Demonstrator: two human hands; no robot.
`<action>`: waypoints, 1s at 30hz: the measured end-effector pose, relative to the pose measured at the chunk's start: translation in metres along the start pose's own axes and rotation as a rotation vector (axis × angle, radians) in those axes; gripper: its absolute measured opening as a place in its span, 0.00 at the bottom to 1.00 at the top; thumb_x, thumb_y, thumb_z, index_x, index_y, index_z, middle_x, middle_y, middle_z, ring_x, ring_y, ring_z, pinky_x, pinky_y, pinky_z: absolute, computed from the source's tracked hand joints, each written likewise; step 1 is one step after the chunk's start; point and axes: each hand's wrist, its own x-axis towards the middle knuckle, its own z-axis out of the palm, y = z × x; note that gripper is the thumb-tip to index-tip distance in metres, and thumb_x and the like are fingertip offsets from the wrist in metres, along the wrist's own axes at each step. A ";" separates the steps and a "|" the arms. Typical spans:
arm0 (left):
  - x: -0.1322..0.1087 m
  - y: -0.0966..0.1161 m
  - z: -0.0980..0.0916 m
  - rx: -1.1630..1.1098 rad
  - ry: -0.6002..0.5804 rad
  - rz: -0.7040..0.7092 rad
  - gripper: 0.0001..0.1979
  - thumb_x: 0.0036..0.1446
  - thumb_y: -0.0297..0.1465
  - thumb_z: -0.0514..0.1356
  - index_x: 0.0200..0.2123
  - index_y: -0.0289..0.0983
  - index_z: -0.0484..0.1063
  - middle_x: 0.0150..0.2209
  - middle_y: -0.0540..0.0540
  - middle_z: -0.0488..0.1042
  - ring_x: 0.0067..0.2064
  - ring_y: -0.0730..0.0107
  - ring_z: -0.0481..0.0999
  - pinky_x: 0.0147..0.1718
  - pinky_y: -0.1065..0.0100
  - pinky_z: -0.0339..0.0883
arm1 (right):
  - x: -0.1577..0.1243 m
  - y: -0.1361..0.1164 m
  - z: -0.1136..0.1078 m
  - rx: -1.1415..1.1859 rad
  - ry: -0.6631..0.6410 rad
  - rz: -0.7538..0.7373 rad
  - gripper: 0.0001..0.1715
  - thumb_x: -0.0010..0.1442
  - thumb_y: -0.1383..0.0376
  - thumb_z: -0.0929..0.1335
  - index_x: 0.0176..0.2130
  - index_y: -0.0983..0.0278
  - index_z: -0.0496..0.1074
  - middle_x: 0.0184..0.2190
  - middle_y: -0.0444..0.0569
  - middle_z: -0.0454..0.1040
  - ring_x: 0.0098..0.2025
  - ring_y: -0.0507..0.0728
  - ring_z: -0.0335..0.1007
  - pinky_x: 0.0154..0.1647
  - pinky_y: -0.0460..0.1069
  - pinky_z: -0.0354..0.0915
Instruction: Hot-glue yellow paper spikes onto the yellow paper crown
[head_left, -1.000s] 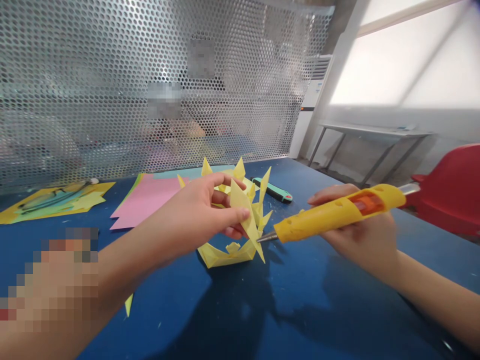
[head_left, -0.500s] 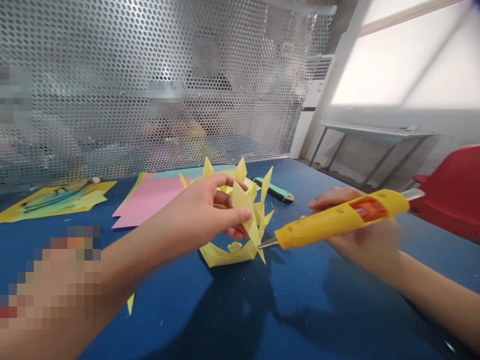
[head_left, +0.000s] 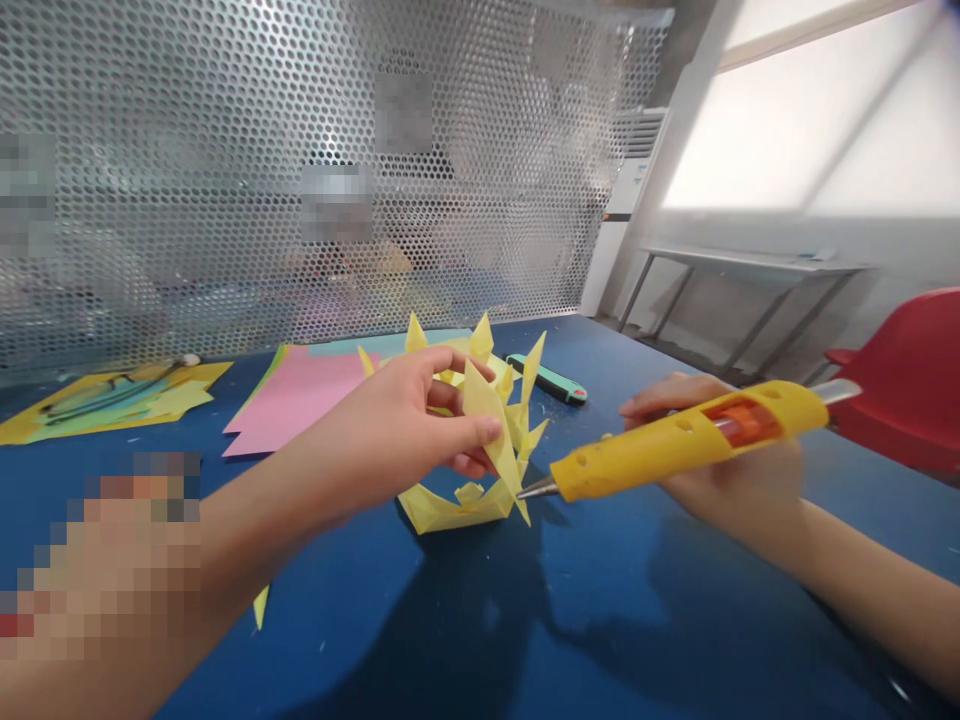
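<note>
A ring of folded yellow paper with pointed petals, like a paper crown (head_left: 461, 515), stands on the blue table. My left hand (head_left: 427, 410) reaches over it and pinches a folded yellow paper petal (head_left: 491, 425) between thumb and fingers. My right hand (head_left: 724, 480) is wrapped round a yellow hot glue pen (head_left: 645, 450), with a clear glue stick poking from its back end. Its metal nozzle touches, or nearly touches, the lower end of the pinched petal. Most of my right fingers are hidden behind the pen.
Behind the crown lies a green and black box cutter (head_left: 551, 380). Pink paper sheets (head_left: 304, 400) and yellow sheets (head_left: 180, 400) are at the left. A perforated metal screen (head_left: 225, 180) borders the table's back. A red chair (head_left: 907, 390) stands at the right.
The back of the glue pen and my right hand have shifted slightly to the right. The nozzle stays at the petal's lower end, and my left hand has hardly moved.
</note>
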 end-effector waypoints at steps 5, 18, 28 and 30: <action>0.002 0.000 0.002 -0.002 -0.033 0.017 0.14 0.54 0.23 0.62 0.43 0.38 0.66 0.22 0.57 0.75 0.24 0.80 0.75 0.24 0.80 0.69 | 0.001 0.000 0.000 -0.007 0.002 -0.001 0.06 0.56 0.66 0.69 0.36 0.58 0.68 0.30 0.41 0.75 0.31 0.53 0.74 0.31 0.47 0.68; 0.005 -0.002 0.002 -0.025 -0.027 0.010 0.14 0.54 0.23 0.62 0.43 0.38 0.66 0.23 0.56 0.76 0.24 0.78 0.76 0.25 0.78 0.72 | 0.001 -0.001 -0.001 -0.019 -0.005 0.003 0.06 0.56 0.65 0.69 0.36 0.58 0.68 0.30 0.42 0.75 0.30 0.53 0.73 0.27 0.46 0.67; 0.003 -0.003 0.000 -0.033 -0.031 0.025 0.14 0.53 0.23 0.62 0.43 0.38 0.66 0.23 0.57 0.75 0.24 0.78 0.76 0.25 0.78 0.72 | 0.001 0.000 0.000 0.065 -0.026 0.005 0.08 0.55 0.67 0.68 0.37 0.57 0.68 0.27 0.41 0.73 0.29 0.53 0.72 0.27 0.46 0.68; 0.003 -0.003 0.000 -0.032 -0.031 0.022 0.14 0.54 0.23 0.62 0.43 0.38 0.66 0.23 0.57 0.75 0.24 0.78 0.76 0.26 0.77 0.73 | 0.002 0.000 0.000 0.079 -0.033 0.008 0.08 0.55 0.67 0.68 0.37 0.57 0.68 0.27 0.41 0.73 0.29 0.53 0.72 0.26 0.46 0.69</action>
